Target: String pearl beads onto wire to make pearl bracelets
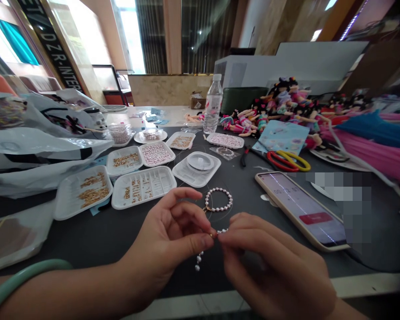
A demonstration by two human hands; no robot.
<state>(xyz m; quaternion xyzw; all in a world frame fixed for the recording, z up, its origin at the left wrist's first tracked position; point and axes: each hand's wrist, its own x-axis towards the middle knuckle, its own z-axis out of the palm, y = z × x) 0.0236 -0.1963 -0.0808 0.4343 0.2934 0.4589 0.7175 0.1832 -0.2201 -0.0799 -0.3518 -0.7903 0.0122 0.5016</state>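
Low over the table's front, my left hand (176,231) pinches a beaded strand between thumb and forefinger, with a small gold bead at the fingertips. My right hand (270,258) meets it there, thumb and finger closed on the same beaded strand (198,267), whose silvery pearl beads hang below the left fingertips and also show above the right ones. Some of the strand is hidden by my fingers. Just beyond my hands lies a round pearl bracelet (219,199) with a gold-coloured part at its lower left. A thin clear thread loops around it.
White trays of gold findings (93,191), small parts (143,186) and pink beads (156,154) stand left of centre. A thread spool (200,161) lies on another tray. To the right are a phone (300,209), scissors (288,161), a water bottle (214,104) and piled dolls (283,106).
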